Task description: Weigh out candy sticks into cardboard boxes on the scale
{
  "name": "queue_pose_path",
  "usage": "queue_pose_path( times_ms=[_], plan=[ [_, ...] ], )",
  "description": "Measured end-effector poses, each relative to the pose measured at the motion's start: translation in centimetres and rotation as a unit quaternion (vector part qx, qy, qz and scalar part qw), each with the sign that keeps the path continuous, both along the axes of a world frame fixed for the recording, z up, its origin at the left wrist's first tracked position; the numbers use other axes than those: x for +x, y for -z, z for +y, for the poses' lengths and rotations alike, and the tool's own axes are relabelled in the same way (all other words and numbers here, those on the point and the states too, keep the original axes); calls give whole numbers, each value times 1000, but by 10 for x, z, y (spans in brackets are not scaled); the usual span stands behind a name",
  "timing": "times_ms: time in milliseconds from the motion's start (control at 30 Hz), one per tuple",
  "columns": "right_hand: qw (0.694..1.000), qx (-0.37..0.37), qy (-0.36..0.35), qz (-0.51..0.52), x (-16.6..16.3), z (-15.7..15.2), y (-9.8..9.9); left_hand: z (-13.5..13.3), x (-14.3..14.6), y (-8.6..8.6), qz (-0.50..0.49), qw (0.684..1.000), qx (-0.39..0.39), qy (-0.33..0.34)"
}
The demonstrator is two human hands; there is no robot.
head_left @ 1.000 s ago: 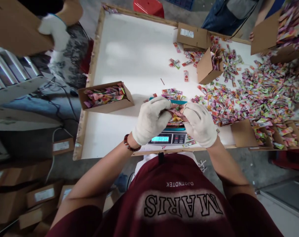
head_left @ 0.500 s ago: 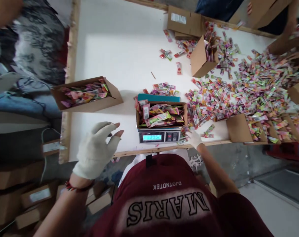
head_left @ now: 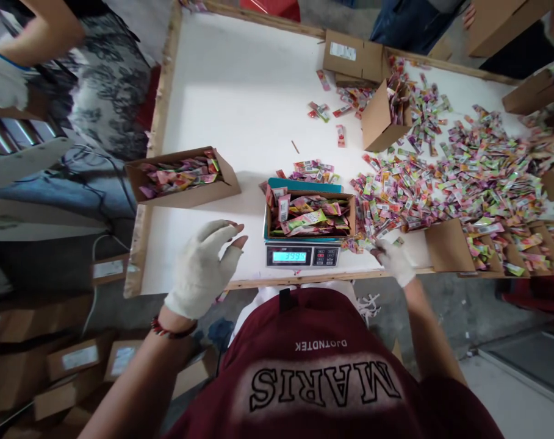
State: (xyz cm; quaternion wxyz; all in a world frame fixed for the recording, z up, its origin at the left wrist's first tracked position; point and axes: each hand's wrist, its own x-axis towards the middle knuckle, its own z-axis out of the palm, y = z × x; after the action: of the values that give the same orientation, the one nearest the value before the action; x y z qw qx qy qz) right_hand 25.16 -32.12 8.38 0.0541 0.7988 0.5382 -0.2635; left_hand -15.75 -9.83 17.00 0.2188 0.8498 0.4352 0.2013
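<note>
My left hand (head_left: pixel 204 262), in a white fingertip-less glove, hovers left of the digital scale (head_left: pixel 303 255), thumb and fingers apart and holding nothing. A cardboard box (head_left: pixel 351 216) full of small, colourful sachets (head_left: pixel 307 218) rests on the scale's teal top (head_left: pixel 304 185). The blue display is lit, its digits blurred. To the right of the scale my gloved right hand (head_left: pixel 393 261) is low over the table's front edge, fingers slightly spread beside loose sachets (head_left: pixel 354 246). It partly covers one sachet (head_left: pixel 398 242); nothing shows in its grip.
A filled box (head_left: pixel 190 194) lies at the table's left edge. Loose sachets (head_left: pixel 460 167) cover the right side, with an upright box (head_left: pixel 377 119) behind and several filled boxes (head_left: pixel 451 247) along the front. Co-workers' hands show at far left (head_left: pixel 5 79) and far right.
My right hand has moved right, away from the scale, to a loose sachet. The display digits have changed. The view has shifted, showing more of the co-worker at left.
</note>
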Motion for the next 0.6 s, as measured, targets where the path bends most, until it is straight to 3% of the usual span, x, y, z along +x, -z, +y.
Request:
queue_pose_path(
  times_ms=[67,133,233,300,367,467,533,600],
  plan=[
    [989,143,-32,19,-8,15,-40,1,4,1,-21,1000,3,3],
    [944,317,-83,41,-32,41,-73,2,12,0,-41,999,8,9],
    [907,397,-134,45,-70,85,-94,1,25,-6,-61,997,26,27],
    [905,406,-119,41,-72,98,-89,0,31,-10,-69,996,43,35],
    [915,401,-48,8,-45,88,-73,-2,32,-13,-72,995,54,36],
    [934,319,99,-125,35,34,-49,-4,28,-14,-75,995,59,33],
    [926,225,181,-243,93,-7,-43,-6,25,-15,-76,995,60,33],
    [922,175,198,-282,134,-39,-45,-8,26,-16,-66,996,55,29]
  ],
)
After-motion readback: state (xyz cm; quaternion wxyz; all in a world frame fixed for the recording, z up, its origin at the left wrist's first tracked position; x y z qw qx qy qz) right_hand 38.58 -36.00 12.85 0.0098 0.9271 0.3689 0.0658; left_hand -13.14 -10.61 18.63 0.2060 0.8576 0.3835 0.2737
